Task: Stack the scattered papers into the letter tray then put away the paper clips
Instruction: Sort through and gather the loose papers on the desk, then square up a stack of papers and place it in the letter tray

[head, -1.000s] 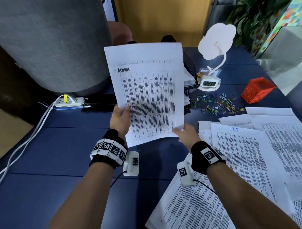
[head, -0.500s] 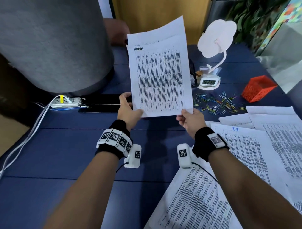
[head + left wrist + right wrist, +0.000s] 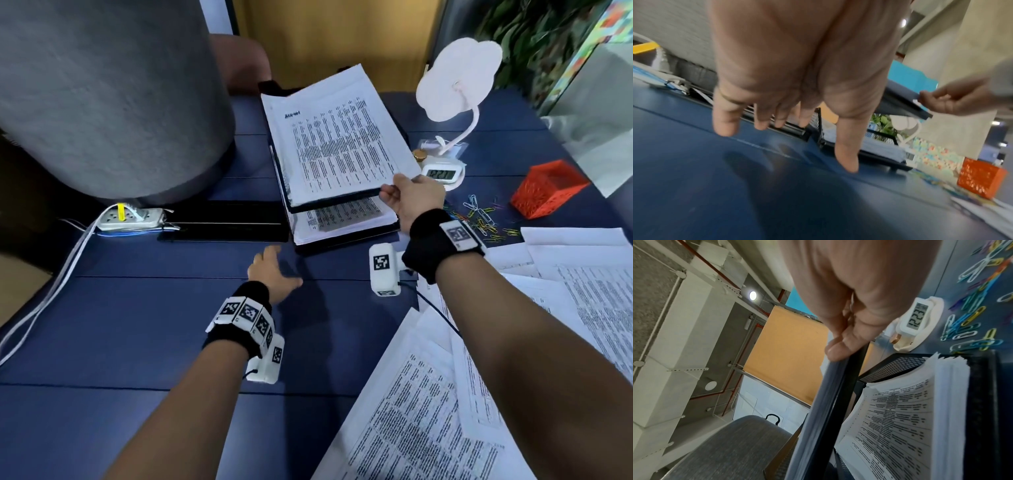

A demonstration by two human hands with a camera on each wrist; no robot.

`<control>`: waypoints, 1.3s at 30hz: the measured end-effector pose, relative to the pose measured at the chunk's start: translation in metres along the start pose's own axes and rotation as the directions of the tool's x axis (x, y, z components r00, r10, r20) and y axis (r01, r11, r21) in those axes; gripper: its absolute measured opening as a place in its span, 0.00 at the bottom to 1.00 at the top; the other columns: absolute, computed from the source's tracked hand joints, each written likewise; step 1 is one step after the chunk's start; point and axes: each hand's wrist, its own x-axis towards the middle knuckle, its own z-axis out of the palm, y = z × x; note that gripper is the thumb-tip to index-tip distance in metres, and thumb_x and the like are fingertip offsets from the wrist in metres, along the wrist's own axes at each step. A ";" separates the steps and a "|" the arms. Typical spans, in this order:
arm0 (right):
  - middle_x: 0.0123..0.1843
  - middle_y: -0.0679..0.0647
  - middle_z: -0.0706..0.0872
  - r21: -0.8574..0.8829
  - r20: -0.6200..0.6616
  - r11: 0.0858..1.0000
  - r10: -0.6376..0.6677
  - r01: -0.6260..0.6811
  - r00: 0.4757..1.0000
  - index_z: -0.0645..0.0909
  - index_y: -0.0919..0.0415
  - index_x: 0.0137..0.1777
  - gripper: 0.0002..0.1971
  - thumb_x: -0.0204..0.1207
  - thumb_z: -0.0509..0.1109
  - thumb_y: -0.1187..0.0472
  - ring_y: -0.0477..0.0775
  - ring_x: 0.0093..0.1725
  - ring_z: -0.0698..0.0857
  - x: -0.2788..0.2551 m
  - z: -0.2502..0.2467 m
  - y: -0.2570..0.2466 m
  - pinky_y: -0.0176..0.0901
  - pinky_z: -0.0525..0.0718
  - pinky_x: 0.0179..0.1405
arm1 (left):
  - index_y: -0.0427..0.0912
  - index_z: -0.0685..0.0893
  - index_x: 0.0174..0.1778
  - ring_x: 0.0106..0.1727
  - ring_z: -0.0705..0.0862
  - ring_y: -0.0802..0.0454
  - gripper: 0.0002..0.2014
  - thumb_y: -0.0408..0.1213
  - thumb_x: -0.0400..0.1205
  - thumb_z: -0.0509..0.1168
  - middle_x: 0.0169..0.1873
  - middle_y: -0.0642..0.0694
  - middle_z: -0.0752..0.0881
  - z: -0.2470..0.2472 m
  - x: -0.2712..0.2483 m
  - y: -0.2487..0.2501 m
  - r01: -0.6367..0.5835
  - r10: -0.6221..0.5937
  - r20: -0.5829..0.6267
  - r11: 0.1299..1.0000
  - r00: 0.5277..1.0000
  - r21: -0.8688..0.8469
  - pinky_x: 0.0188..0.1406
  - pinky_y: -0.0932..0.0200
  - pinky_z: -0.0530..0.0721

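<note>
A sheaf of printed papers [image 3: 339, 147] lies on the top tier of the black mesh letter tray [image 3: 346, 244]. My right hand [image 3: 390, 192] pinches its near right corner; the right wrist view shows thumb and fingers [image 3: 840, 350] gripping the sheaf's edge [image 3: 818, 402] over the tray rim. More papers [image 3: 342, 219] fill the lower tier. My left hand [image 3: 274, 270] hovers open above the blue table, fingers [image 3: 725, 123] spread and holding nothing. Coloured paper clips [image 3: 479, 219] lie scattered right of the tray. Several loose papers [image 3: 582, 291] cover the table's right side.
A red mesh basket [image 3: 548, 186] stands beyond the clips. A small digital clock [image 3: 442, 173] and a white cloud-shaped lamp [image 3: 459, 78] sit right of the tray. At the left are a large grey upholstered shape [image 3: 102, 102], a power strip [image 3: 130, 217] and a flat black slab [image 3: 222, 222].
Both hands held the sheaf upright before. It now lies on the tray's top tier, held only by my right hand. My left hand let go and drew back over the table.
</note>
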 end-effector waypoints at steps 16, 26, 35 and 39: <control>0.29 0.56 0.81 -0.490 -0.056 0.864 -0.166 0.117 0.985 0.71 0.59 0.32 0.12 0.69 0.74 0.63 0.50 0.15 0.79 0.026 0.022 -0.005 0.41 0.79 0.23 | 0.44 0.49 0.83 0.83 0.50 0.36 0.61 0.58 0.62 0.79 0.83 0.37 0.49 0.026 0.005 -0.026 0.095 -0.193 0.176 0.887 0.965 0.452 0.77 0.36 0.63; 0.31 0.52 0.82 -0.528 -0.060 0.836 -0.212 0.149 0.975 0.76 0.56 0.37 0.07 0.70 0.73 0.61 0.51 0.22 0.82 0.004 -0.032 0.013 0.40 0.81 0.25 | 0.45 0.58 0.81 0.80 0.59 0.37 0.48 0.49 0.69 0.77 0.81 0.40 0.56 0.027 -0.014 -0.012 0.079 -0.150 0.150 0.912 0.977 0.402 0.74 0.36 0.67; 0.50 0.60 0.88 -0.765 -0.029 0.643 -0.096 0.040 0.995 0.86 0.62 0.49 0.07 0.73 0.70 0.64 0.60 0.52 0.85 -0.030 -0.136 0.050 0.51 0.81 0.61 | 0.46 0.63 0.80 0.79 0.62 0.38 0.34 0.50 0.79 0.67 0.80 0.39 0.59 0.066 -0.057 0.028 -0.089 0.023 0.219 0.950 0.976 0.301 0.74 0.38 0.67; 0.59 0.61 0.87 -0.854 -0.048 0.520 -0.046 -0.017 0.998 0.86 0.65 0.57 0.13 0.76 0.68 0.62 0.61 0.62 0.83 -0.055 -0.184 0.050 0.41 0.77 0.60 | 0.47 0.65 0.79 0.78 0.63 0.39 0.33 0.50 0.79 0.67 0.80 0.41 0.62 0.085 -0.075 0.051 -0.146 0.077 0.256 0.954 0.964 0.263 0.76 0.40 0.66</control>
